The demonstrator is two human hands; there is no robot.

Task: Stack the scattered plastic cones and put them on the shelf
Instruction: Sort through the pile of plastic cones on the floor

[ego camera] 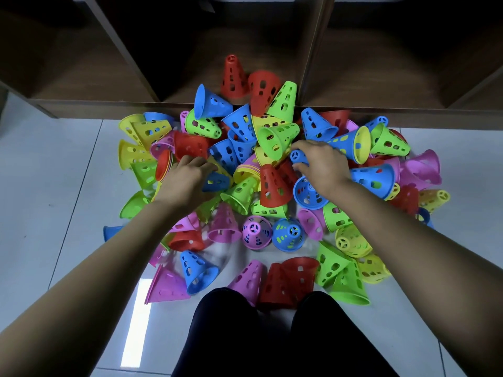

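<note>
A heap of perforated plastic cones in red, blue, green, yellow and pink lies on the floor in front of a dark wooden shelf (168,106). My left hand (187,174) reaches into the left part of the heap, its fingers curled round a small blue cone (216,182). My right hand (322,163) is over the middle, thumb and fingers pinching the narrow tip of another blue cone (298,157). A red cone (232,77) stands upright in the shelf's middle bay, with a second red cone (262,89) and a green cone (284,100) leaning beside it.
The shelf has three open lower bays split by slanted wooden dividers (315,47). Pale floor tiles (54,186) lie on both sides of the heap. My knees in dark trousers (272,336) are at the bottom centre, close to several cones.
</note>
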